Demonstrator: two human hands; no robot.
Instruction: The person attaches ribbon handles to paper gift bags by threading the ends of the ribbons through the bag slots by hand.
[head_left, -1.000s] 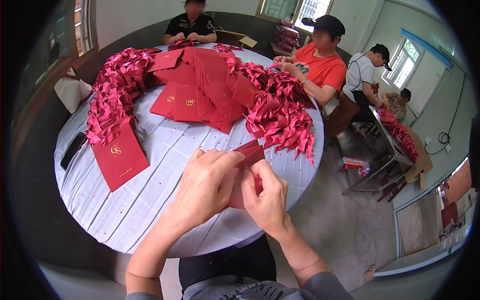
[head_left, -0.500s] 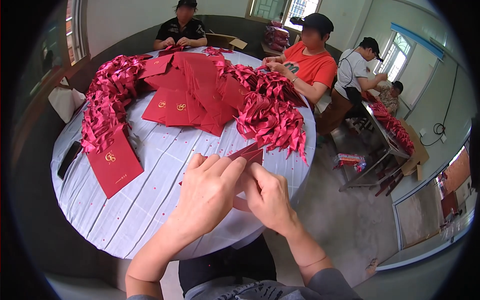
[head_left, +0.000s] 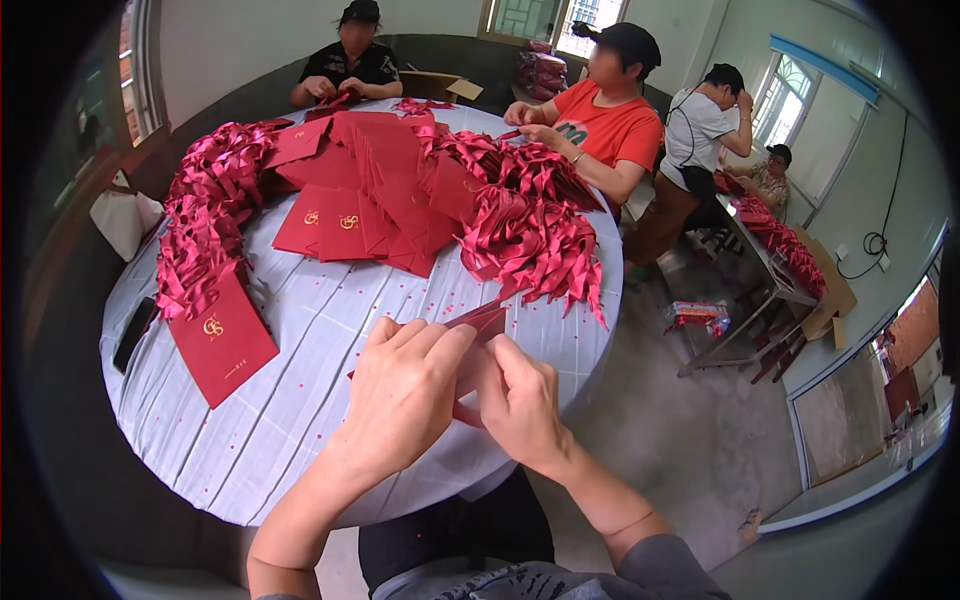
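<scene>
While both hands meet above the near edge of the round desk, they share one red card. The left hand lies over most of it, fingers curled and pressed together on its upper side. The right hand pinches the card's right part, its fingers closed on the paper. Only the card's far corner and a sliver under the hands show; how it is folded cannot be told.

Toward the desk's left edge lies a single red envelope with a gold emblem, flat on the pale striped cloth, and just beyond it, at the very rim, a dark phone. A long heap of red ribbon bows curves along the far left edge. Across the middle spreads a pile of red envelopes, overlapping one another. More ribbon bows are heaped toward the right edge, near the hands.

At the far edge sits a person in black, and at the far right edge a person in an orange shirt, each with hands on the red things.
</scene>
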